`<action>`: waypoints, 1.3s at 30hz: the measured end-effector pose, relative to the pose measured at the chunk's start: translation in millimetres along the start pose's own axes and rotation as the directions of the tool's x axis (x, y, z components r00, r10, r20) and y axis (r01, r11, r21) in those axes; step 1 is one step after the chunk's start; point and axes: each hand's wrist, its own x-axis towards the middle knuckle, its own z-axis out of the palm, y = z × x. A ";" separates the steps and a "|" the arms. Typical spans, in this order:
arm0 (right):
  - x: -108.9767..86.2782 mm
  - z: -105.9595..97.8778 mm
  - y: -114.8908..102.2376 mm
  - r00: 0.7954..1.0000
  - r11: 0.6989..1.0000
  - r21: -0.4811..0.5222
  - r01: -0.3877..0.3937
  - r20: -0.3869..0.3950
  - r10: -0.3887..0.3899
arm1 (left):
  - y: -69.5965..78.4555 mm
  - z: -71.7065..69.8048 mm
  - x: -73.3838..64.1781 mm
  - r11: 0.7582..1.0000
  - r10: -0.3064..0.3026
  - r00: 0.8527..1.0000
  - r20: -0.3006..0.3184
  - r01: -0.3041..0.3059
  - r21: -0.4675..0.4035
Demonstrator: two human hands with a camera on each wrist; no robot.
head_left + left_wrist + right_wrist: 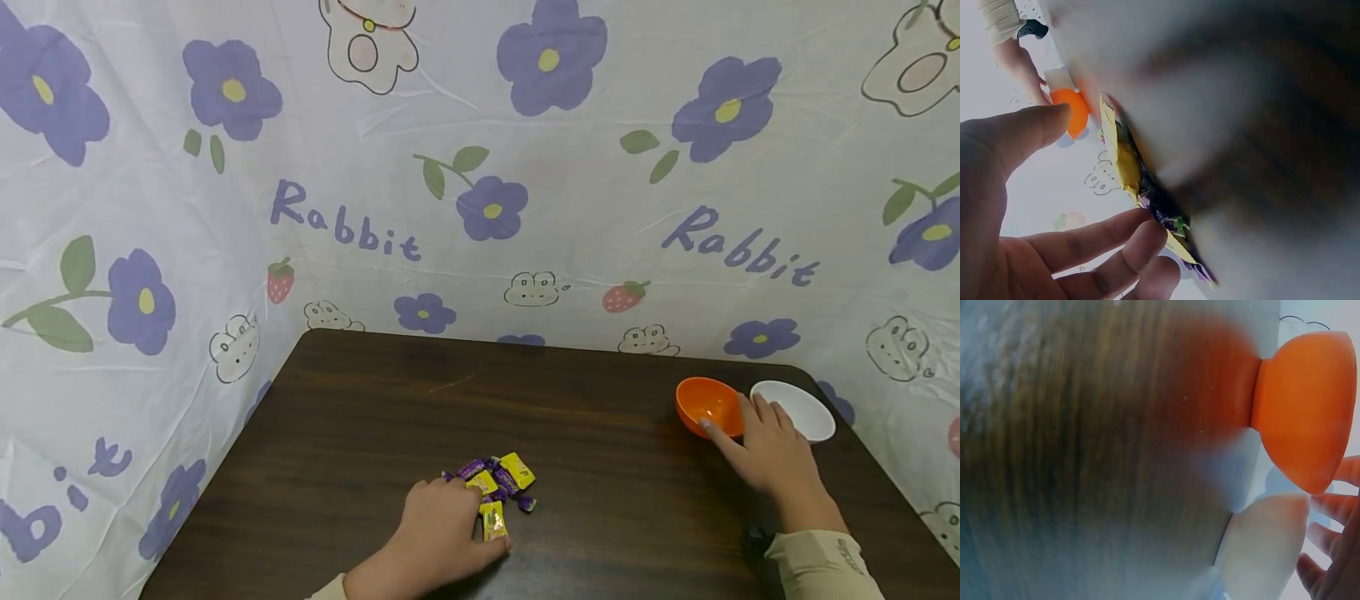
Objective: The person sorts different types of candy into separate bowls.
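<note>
Candies (506, 481) just beside spread left hand (441, 527), orange bowl (708, 398) at right hand (772, 452), its fingers parted

The candies (506, 480) are purple and yellow.

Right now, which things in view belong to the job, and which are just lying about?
Likely in the job, going by the hands:
- wrapped candies, at the left hand
- orange bowl, at the right hand
- white bowl, less surely; beside that hand

Just there:
- printed cloth, backdrop
- table, support only
</note>
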 end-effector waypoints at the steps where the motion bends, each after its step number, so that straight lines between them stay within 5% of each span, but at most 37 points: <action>1: 0.4 0.5 0.8 1.000 1.000 -0.002 -0.001 0.005 0.001 | 0.3 0.3 0.9 1.000 -0.002 1.000 0.006 0.002 0.000; 11: 2.0 -1.9 -1.0 1.000 1.000 0.010 0.000 0.014 0.000 | 1.3 2.4 9.7 0.999 -0.006 0.997 0.080 0.002 0.055; 24: 7.5 1.5 5.5 0.998 0.999 0.009 0.033 0.059 -0.033 | 5.4 4.6 9.8 0.996 0.075 0.996 0.038 -0.077 0.042; 39: 10.8 -0.8 14.4 0.995 0.999 0.017 0.049 0.092 -0.050 | 10.9 5.9 14.3 0.993 0.075 0.996 0.058 -0.080 0.089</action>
